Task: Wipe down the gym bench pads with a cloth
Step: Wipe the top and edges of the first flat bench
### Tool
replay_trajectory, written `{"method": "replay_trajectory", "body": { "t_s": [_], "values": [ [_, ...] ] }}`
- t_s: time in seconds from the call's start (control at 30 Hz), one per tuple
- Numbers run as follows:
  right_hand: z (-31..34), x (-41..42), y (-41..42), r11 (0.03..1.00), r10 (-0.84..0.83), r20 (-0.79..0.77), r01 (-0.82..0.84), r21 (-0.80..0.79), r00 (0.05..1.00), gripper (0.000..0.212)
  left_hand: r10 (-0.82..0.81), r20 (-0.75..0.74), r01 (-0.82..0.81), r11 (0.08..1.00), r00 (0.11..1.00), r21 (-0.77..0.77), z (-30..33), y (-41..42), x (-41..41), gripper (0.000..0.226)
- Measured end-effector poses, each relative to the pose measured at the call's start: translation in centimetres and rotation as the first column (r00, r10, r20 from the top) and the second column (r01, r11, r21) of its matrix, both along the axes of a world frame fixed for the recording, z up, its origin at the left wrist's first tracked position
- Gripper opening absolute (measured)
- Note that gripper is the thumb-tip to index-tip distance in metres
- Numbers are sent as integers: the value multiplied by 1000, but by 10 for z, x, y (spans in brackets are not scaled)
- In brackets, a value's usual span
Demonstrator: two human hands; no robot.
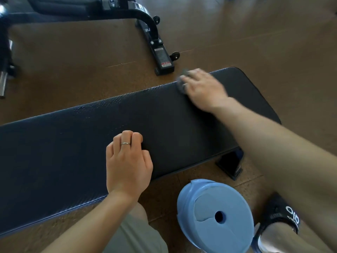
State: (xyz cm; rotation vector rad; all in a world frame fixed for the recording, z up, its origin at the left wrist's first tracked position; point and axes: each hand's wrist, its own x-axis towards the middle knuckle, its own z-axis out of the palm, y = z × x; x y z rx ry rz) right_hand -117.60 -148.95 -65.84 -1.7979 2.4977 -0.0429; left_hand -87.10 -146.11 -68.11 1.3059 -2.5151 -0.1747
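Observation:
A long black bench pad point(73, 143) runs across the view from the left edge to the upper right. My right hand point(202, 88), blurred by motion, presses a small grey cloth point(180, 83) onto the pad's far edge near its right end. Only a bit of the cloth shows past my fingers. My left hand point(127, 161) rests on the pad's near side with the fingers curled under and nothing in it; a ring sits on one finger.
A second bench's black metal frame point(156, 44) with small wheels stands on the brown floor beyond the pad. A blue plastic stool point(215, 212) sits by my knee at the front. My black shoe point(280, 212) is at the lower right. The pad's foot point(231, 165) shows beneath its right end.

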Motion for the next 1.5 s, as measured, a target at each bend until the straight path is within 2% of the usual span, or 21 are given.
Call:
{"method": "replay_trajectory", "body": {
  "t_s": [0.07, 0.13, 0.2, 0.3, 0.37, 0.43, 0.53, 0.6, 0.63, 0.73, 0.8, 0.87, 0.93, 1.0, 1.07, 1.13, 1.2, 1.27, 1.37, 1.43, 1.5],
  "values": [
    [1, -19, 14, 976, -215, 59, 216, -14, 975, 51, 0, -4, 0, 1000, 1000, 9, 0, 0, 0, 21],
    [-4, 10, 13, 958, -279, 62, 282, -47, 958, 53, 2, -4, -2, 1000, 1000, 14, 0, -1, -1, 22],
    [-9, 69, 13, 973, -197, 72, 204, -108, 978, 55, -2, 2, 2, 1000, 1000, 16, 1, -1, -1, 21],
    [-4, 145, 32, 992, 78, 149, -62, -109, 986, 55, -16, 6, 16, 1000, 1000, 12, 4, -1, 1, 20],
    [3, 150, 54, 972, 231, 171, -219, -83, 958, 51, -20, -7, 20, 999, 1000, 25, 6, -1, 1, 21],
    [7, 123, 70, 967, 253, 129, -246, -72, 959, 49, -32, -63, 36, 997, 998, 68, 11, -2, 4, 20],
    [4, 70, 88, 995, -54, 100, 62, -83, 994, 48, -110, -114, 122, 987, 987, 101, 22, -11, 23, 22],
    [1, 69, 90, 946, -290, 137, 306, -108, 947, 50, -124, -45, 125, 992, 991, 8, 27, -23, 49, 23],
    [-1, 86, 87, 929, -324, 139, 342, -143, 936, 52, -92, -16, 92, 996, 996, -21, 26, -30, 62, 23],
    [-10, 184, 78, 955, -74, 135, 110, -276, 988, 51, 25, -14, -25, 1000, 1000, 3, 16, -42, 87, 21],
    [-8, 249, 89, 965, 133, 189, -84, -248, 973, 48, 38, -30, -37, 999, 999, 18, 10, -42, 88, 21],
    [0, 265, 102, 944, 281, 207, -232, -233, 937, 47, 24, -34, -24, 1000, 999, 10, 9, -42, 86, 21],
    [-3, 234, 113, 928, 336, 117, -307, -211, 934, 45, 22, -49, -21, 1000, 999, 20, 9, -42, 87, 20],
    [-9, 191, 123, 956, 198, 48, -182, -231, 979, 42, 25, -62, -23, 999, 998, 33, 8, -43, 89, 21],
    [-11, 160, 134, 962, -61, 42, 70, -265, 997, 43, 18, -68, -15, 999, 998, 41, 7, -42, 88, 21],
    [-11, 168, 134, 897, -309, 99, 325, -299, 946, 46, 12, -69, -9, 999, 998, 46, 7, -42, 88, 22],
    [-13, 211, 119, 809, -454, 148, 476, -346, 879, 47, 6, -77, -2, 999, 997, 47, 7, -43, 89, 22],
    [-13, 272, 105, 842, -359, 190, 405, -357, 914, 46, -3, -78, 7, 999, 997, 50, 7, -44, 91, 23],
    [-15, 324, 103, 937, -5, 204, 76, -340, 979, 44, -24, -71, 27, 999, 997, 33, 6, -44, 93, 24],
    [-13, 298, 113, 948, 178, 115, -139, -287, 977, 44, -31, -75, 34, 999, 997, 33, 7, -43, 95, 24],
    [-15, 248, 126, 946, 220, 11, -211, -248, 975, 43, -28, -84, 32, 998, 996, 52, 7, -43, 97, 25]
  ]
}}
